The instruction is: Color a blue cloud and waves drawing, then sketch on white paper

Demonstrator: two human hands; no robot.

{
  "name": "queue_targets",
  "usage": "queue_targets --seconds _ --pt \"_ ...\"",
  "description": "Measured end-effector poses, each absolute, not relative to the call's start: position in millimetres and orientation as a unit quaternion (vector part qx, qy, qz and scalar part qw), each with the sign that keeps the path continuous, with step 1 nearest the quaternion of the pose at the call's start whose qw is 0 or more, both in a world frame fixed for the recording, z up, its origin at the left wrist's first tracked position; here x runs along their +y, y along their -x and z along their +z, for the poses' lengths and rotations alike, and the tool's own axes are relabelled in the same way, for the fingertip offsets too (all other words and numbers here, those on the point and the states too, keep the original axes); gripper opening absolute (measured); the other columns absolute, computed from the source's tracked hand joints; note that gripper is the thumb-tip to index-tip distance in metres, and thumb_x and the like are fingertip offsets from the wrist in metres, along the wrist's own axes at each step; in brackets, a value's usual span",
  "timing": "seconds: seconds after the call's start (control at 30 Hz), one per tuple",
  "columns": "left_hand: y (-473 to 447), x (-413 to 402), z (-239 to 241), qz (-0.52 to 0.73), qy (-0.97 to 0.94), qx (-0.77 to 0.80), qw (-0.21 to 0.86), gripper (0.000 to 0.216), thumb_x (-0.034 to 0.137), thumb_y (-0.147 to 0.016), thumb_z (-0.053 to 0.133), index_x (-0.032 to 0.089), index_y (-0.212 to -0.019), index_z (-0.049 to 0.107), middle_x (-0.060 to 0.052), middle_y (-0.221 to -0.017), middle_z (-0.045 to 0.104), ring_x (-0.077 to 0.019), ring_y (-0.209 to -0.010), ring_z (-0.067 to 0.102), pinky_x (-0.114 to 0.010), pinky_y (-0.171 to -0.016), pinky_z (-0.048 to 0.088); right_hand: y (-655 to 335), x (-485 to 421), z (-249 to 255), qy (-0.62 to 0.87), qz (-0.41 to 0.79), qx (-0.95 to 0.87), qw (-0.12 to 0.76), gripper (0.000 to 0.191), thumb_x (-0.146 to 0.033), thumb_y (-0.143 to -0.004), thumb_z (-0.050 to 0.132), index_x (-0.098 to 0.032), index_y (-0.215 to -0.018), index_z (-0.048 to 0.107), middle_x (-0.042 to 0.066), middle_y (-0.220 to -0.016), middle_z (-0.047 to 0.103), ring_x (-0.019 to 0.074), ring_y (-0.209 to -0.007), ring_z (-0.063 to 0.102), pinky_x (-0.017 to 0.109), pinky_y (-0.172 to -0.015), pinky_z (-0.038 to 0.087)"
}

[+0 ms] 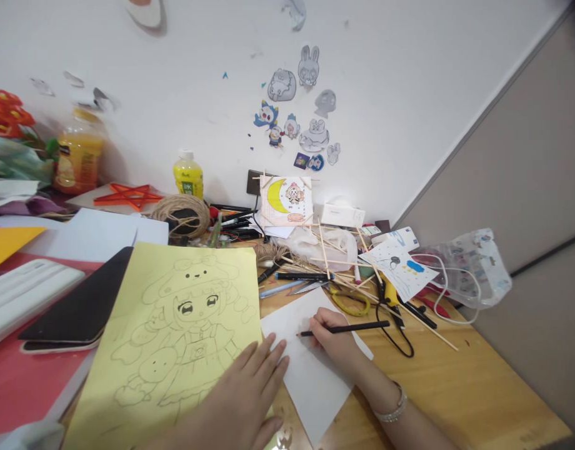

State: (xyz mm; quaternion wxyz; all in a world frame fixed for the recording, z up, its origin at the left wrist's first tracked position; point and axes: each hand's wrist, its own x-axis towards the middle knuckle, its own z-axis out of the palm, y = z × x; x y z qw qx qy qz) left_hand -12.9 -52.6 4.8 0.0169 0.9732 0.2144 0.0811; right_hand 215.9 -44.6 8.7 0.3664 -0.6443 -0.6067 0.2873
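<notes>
My right hand (333, 342) is closed round a slim black pencil (353, 327), whose tip meets a white sheet of paper (310, 387). No clear marks can be made out on that sheet. Flat and with fingers stretched, my left hand (254, 394) lies across the lower right of a yellow sheet (123, 312), its fingertips at the white paper's left edge. The yellow sheet carries a line drawing of a girl in a puppy-faced hat, holding a plush figure. My left hand covers the drawing's lower right part.
Behind the papers are thin wooden sticks (321, 250), yellow-handled scissors (350, 303), pens, a twine roll (179, 215) and a small moon picture (286, 201). Dark tablets (81, 306) and a white device (29, 294) lie left. Drink bottles (188, 175) stand by the wall.
</notes>
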Motion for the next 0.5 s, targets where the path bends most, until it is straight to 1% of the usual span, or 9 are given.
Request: queue_targets --seconds 0.1,0.27,0.5 --pt "13 -52 0 0.078 -0.973 0.216 0.019 0.060 0.029 -0.086 0.058 0.010 -0.141 0.042 -0.017 -0.148 0.032 -0.0365 -0.135 0.032 -0.050 -0.106 0.035 -216 -44 10 0.651 0.277 -0.608 0.360 0.032 -0.032 -0.080 0.043 -0.023 -0.049 0.040 -0.003 -0.048 0.048 0.0128 -0.050 0.045 0.026 -0.053 0.034" --pt "11 -52 -9 0.088 -0.971 0.220 0.022 0.061 0.031 -0.085 0.057 0.009 -0.141 0.042 -0.018 -0.148 0.030 -0.0389 -0.135 0.030 -0.053 -0.106 0.033 -216 -44 11 0.650 0.272 -0.610 0.362 0.032 -0.031 -0.080 0.042 -0.023 -0.049 0.040 -0.003 -0.048 0.047 0.0124 -0.050 0.044 0.025 -0.053 0.033" --pt "12 -52 9 0.060 -0.974 0.217 0.021 0.059 0.030 -0.087 0.056 0.010 -0.141 0.043 -0.018 -0.147 0.032 -0.0369 -0.134 0.033 -0.050 -0.104 0.037 -217 -43 9 0.642 0.277 -0.608 0.376 0.032 -0.030 -0.079 0.043 -0.023 -0.049 0.040 -0.004 -0.047 0.047 0.0121 -0.049 0.043 0.025 -0.052 0.033"
